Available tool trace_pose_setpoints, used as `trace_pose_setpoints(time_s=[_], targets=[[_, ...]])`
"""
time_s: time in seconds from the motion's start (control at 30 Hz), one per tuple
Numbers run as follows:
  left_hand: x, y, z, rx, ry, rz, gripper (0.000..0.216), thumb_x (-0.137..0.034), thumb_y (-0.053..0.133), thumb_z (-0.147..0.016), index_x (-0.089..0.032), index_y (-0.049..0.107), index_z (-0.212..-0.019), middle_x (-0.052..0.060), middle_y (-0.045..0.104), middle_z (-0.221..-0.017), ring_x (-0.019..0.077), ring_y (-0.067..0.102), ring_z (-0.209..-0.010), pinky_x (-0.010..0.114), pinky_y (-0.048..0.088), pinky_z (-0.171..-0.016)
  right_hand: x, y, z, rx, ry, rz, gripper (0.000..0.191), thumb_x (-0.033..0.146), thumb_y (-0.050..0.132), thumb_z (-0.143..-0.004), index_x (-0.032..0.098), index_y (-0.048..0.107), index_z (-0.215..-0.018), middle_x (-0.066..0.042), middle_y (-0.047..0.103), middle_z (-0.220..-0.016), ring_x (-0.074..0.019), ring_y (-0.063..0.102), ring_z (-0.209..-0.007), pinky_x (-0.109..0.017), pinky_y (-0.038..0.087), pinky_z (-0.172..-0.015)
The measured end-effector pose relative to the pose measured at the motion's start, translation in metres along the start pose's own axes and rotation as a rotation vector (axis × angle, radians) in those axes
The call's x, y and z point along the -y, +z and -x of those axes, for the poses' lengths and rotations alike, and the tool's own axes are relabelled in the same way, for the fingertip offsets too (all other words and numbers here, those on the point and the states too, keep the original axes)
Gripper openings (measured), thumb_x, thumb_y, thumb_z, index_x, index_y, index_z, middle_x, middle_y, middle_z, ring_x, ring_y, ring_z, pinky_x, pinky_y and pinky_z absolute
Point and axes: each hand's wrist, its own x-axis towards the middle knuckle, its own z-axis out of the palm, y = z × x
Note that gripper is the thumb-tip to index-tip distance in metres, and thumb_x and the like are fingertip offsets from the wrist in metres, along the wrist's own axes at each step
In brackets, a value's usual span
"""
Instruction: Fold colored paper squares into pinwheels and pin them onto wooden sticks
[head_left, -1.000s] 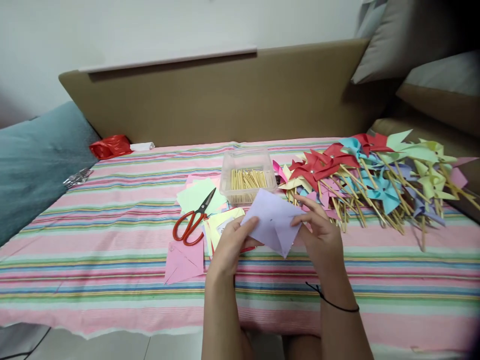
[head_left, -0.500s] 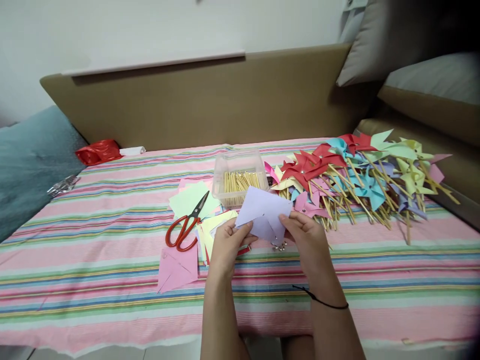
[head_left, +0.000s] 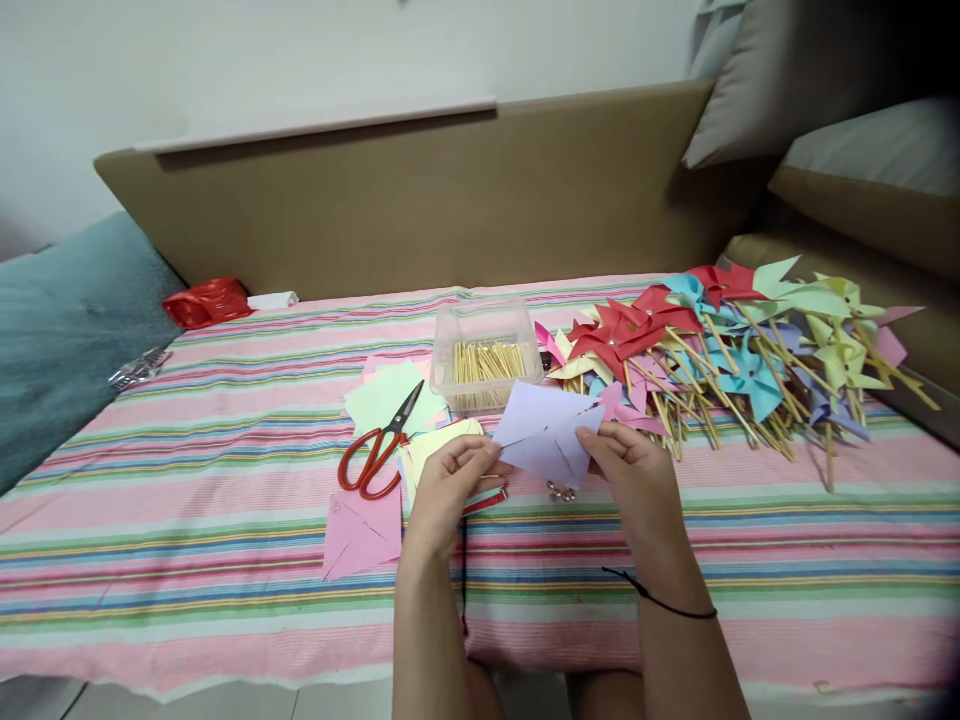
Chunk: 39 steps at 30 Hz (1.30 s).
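Note:
A purple paper square (head_left: 546, 425), slit inward from its corners, is held up between my two hands. My left hand (head_left: 459, 478) pinches its left corner between thumb and fingers. At the right corner, my right hand (head_left: 626, 465) grips the paper with the thumb on top. Below the paper lie several small metal fasteners (head_left: 561, 491). Left of my left hand rest red-handled scissors (head_left: 381, 440), lying over light green paper sheets (head_left: 386, 395). A slit pink paper square (head_left: 363, 532) lies in front of the scissors, and pale yellow paper sheets (head_left: 439, 440) are partly behind my left hand.
A clear plastic box (head_left: 480, 315) holds many short wooden sticks. Finished paper pinwheels (head_left: 720, 360) on sticks are heaped at the right. A red plastic bag (head_left: 206, 303) and a metallic bundle (head_left: 139, 368) lie at the left on the striped cloth (head_left: 225, 560).
The purple square has turned and flattened a little, so its slits show more openly. My hands are slightly farther apart. The whole view has shifted slightly.

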Motion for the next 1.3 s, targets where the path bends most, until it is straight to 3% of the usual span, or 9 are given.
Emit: trace_pose_setpoints(time_s=[0.17, 0.3, 0.47, 0.6, 0.77, 0.93, 1.17, 1.3], targets=[[0.002, -0.001, -0.004, -0.041, -0.026, -0.053, 0.028, -0.037, 0.076, -0.071, -0.012, 0.065, -0.077, 0.007, 0.072, -0.068, 0.0165, 0.069, -0.064, 0.027, 0.055, -0.066, 0.0, -0.001, -0.001, 0.021, -0.018, 0.021, 0.027, 0.041, 0.08, -0.063, 0.018, 0.072, -0.076, 0.001, 0.066, -0.057, -0.0133, 0.058, -0.054, -0.025, 0.052, -0.053], [-0.001, -0.002, -0.003, -0.016, 0.008, -0.053, 0.028, -0.038, 0.077, -0.071, -0.013, 0.065, -0.077, 0.007, 0.073, -0.074, 0.0166, 0.07, -0.069, 0.027, 0.054, -0.069, 0.0, -0.005, -0.002, 0.037, -0.054, 0.036, 0.027, 0.041, 0.079, -0.066, 0.019, 0.072, -0.077, 0.001, 0.065, -0.058, -0.0145, 0.059, -0.056, -0.027, 0.053, -0.056], [-0.006, 0.003, 0.002, 0.055, 0.038, 0.095, 0.043, -0.05, 0.067, -0.078, -0.017, 0.064, -0.106, 0.01, 0.073, -0.105, 0.0193, 0.069, -0.091, 0.028, 0.053, -0.079, 0.003, -0.009, 0.0, 0.168, -0.078, 0.081, 0.024, 0.042, 0.077, -0.069, 0.02, 0.072, -0.078, -0.001, 0.069, -0.063, -0.0146, 0.059, -0.056, -0.025, 0.049, -0.052], [-0.001, 0.012, -0.001, 0.081, 0.038, 0.154, 0.046, -0.04, 0.074, -0.074, -0.015, 0.061, -0.112, 0.011, 0.073, -0.102, 0.019, 0.069, -0.083, 0.028, 0.053, -0.072, 0.004, -0.004, 0.004, 0.248, -0.084, 0.087, 0.024, 0.039, 0.076, -0.072, 0.022, 0.071, -0.087, 0.002, 0.066, -0.06, -0.0127, 0.057, -0.058, -0.023, 0.046, -0.054], [0.005, 0.018, -0.008, 0.04, 0.029, 0.146, 0.051, -0.027, 0.08, -0.066, -0.015, 0.058, -0.11, 0.009, 0.075, -0.088, 0.0182, 0.069, -0.071, 0.03, 0.055, -0.068, 0.005, 0.004, 0.006, 0.222, -0.079, 0.078, 0.031, 0.038, 0.076, -0.072, 0.023, 0.067, -0.098, 0.003, 0.068, -0.064, -0.0126, 0.059, -0.062, -0.022, 0.046, -0.055], [0.006, 0.021, -0.012, -0.002, 0.06, 0.074, 0.043, -0.025, 0.079, -0.067, -0.016, 0.059, -0.104, 0.004, 0.075, -0.079, 0.0153, 0.067, -0.064, 0.025, 0.054, -0.061, 0.004, 0.006, 0.003, 0.129, -0.093, 0.054, 0.029, 0.037, 0.077, -0.07, 0.022, 0.069, -0.093, 0.0, 0.072, -0.074, -0.0149, 0.064, -0.068, -0.024, 0.049, -0.059], [0.01, 0.027, -0.013, -0.012, 0.063, 0.055, 0.039, -0.027, 0.079, -0.067, -0.018, 0.06, -0.1, 0.004, 0.075, -0.08, 0.0172, 0.068, -0.067, 0.029, 0.054, -0.064, -0.002, 0.0, -0.002, 0.069, -0.198, 0.114, 0.021, 0.035, 0.074, -0.072, 0.023, 0.073, -0.089, -0.003, 0.074, -0.086, -0.0183, 0.068, -0.08, -0.03, 0.054, -0.069], [0.011, 0.026, -0.014, -0.042, 0.081, 0.067, 0.041, -0.029, 0.079, -0.066, -0.017, 0.06, -0.101, 0.004, 0.074, -0.079, 0.0165, 0.067, -0.066, 0.028, 0.053, -0.063, 0.003, 0.001, 0.001, 0.141, -0.267, 0.177, 0.016, 0.034, 0.072, -0.076, 0.025, 0.075, -0.088, -0.004, 0.074, -0.093, -0.0202, 0.069, -0.086, -0.034, 0.057, -0.073]])
